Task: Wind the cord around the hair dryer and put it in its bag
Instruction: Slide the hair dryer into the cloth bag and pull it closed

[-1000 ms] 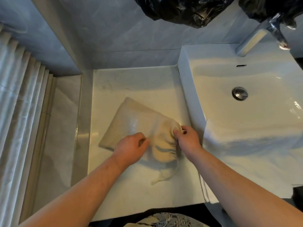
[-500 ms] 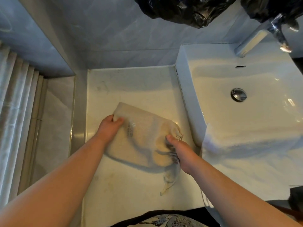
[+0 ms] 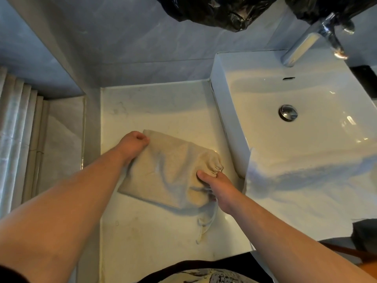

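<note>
A beige cloth drawstring bag (image 3: 169, 172) lies on the pale counter (image 3: 155, 111), bulging, with its gathered mouth toward the sink. My left hand (image 3: 132, 146) grips the bag's far left corner. My right hand (image 3: 218, 188) holds the bag at its cinched mouth, thumb on top of the cloth. The bag's drawstrings (image 3: 206, 225) trail loose toward the counter's front edge. The hair dryer and its cord are hidden from view.
A white rectangular sink (image 3: 306, 139) with a chrome faucet (image 3: 308, 39) stands right of the bag. A white towel (image 3: 302, 193) drapes over the sink's near rim. Black plastic (image 3: 216, 11) hangs on the back wall. A curtain (image 3: 12, 129) hangs at the left.
My left hand moved from the bag's mouth to its far left corner. My right hand shifted to grip the cinched mouth. The bag turned slightly and slid left on the counter.
</note>
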Available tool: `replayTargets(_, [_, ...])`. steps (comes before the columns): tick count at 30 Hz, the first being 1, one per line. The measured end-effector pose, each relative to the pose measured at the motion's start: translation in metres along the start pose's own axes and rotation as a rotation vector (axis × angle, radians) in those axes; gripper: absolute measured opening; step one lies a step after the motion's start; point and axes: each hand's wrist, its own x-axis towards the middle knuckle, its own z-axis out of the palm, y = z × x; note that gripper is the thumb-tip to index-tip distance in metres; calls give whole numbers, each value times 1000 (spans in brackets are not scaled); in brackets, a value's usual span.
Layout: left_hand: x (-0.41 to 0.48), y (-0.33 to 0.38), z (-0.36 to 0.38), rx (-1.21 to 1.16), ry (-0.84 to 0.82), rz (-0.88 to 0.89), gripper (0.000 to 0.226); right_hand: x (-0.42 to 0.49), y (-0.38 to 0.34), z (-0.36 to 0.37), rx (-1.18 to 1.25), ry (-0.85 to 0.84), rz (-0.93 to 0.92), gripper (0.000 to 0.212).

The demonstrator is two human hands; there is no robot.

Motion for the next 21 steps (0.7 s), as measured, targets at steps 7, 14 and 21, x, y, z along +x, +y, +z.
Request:
replayTargets(7, [-42,-32,24,-342,4,-131,13,-1,8,-21,144,11,52,40])
replayTargets(14, [-97,-27,26,-707,-1,-148,9,-33,11,-42,340,-92,40,46])
replayTargets(21, [-144,15,22,-799,54,-14,18,-64,-9,-68,309,-193,-107,80])
